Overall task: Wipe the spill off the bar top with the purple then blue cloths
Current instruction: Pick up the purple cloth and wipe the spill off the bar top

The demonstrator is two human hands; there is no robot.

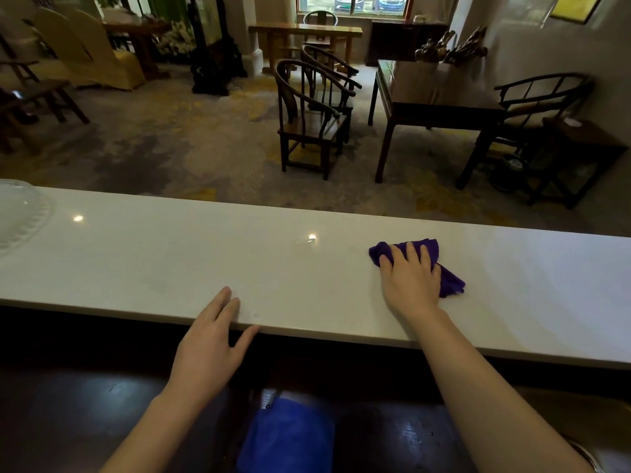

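Note:
A long white bar top (170, 261) runs across the view. My right hand (409, 278) lies flat on a crumpled purple cloth (450, 279), pressing it to the bar top right of centre. A small wet glint of spill (307, 238) shows on the surface to the left of the cloth. My left hand (213, 339) rests with fingers apart on the near edge of the bar top and holds nothing. A blue cloth (286, 435) lies on the dark lower counter below, between my arms.
A clear glass dish (20, 213) sits at the bar top's far left end. Beyond the bar are wooden chairs (310, 121), a dark table (433, 97) and carpeted floor. The dark lower counter (85, 404) runs along the near side.

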